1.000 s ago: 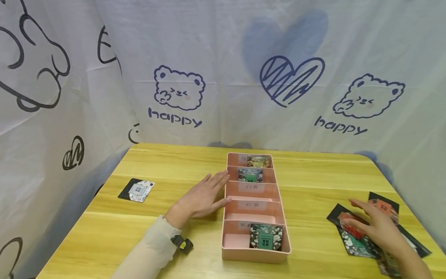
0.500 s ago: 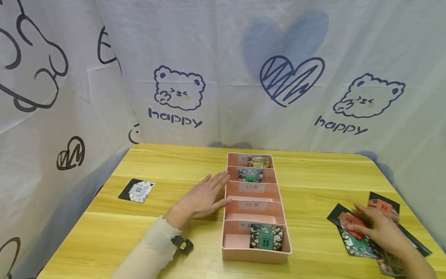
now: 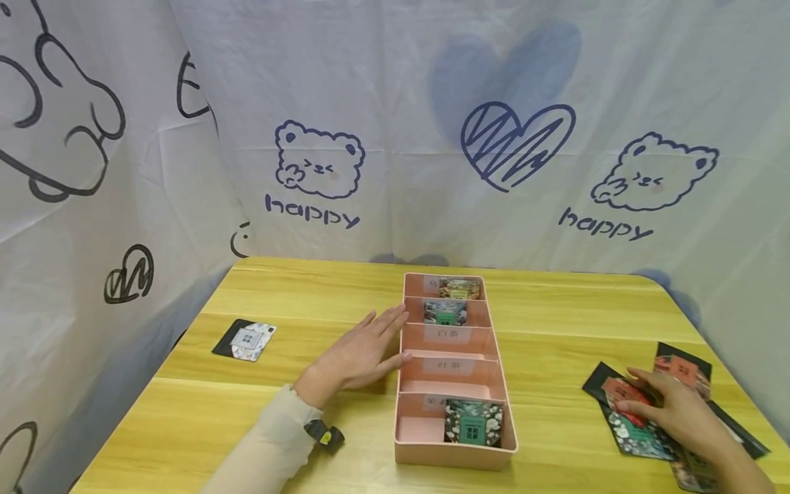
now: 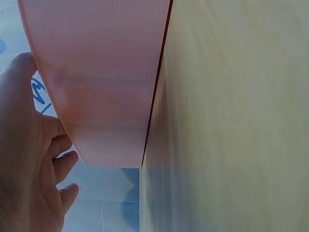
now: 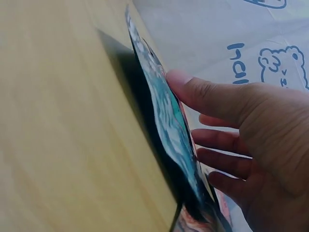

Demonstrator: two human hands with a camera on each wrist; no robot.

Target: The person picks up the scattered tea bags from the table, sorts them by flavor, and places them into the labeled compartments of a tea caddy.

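A long pink divided box (image 3: 453,456) stands mid-table. My left hand (image 3: 358,353) lies along its left side, fingers stretched out and fingertips at the rim; the left wrist view shows the thumb at that rim. On the right, my right hand (image 3: 685,415) bends over a pile of tea sachets, thumb and fingers pinching a red tea sachet (image 3: 623,391). Under it is a green floral sachet (image 3: 629,432), its wavy face seen edge-on in the right wrist view. Another red sachet (image 3: 684,370) lies behind the hand. A brownish sachet (image 3: 694,470) sticks out below the wrist.
In the box, a green sachet (image 3: 474,423) leans in the front compartment, a blue-green one (image 3: 446,313) and a yellow one (image 3: 459,289) in the rear two. A white-and-black sachet (image 3: 249,339) lies far left. A printed cloth (image 3: 395,226) hangs behind the table.
My right hand's thumb and fingers have drawn together at the red tea sachet, which has barely moved. My left hand stays at the box. The head view has shifted slightly.
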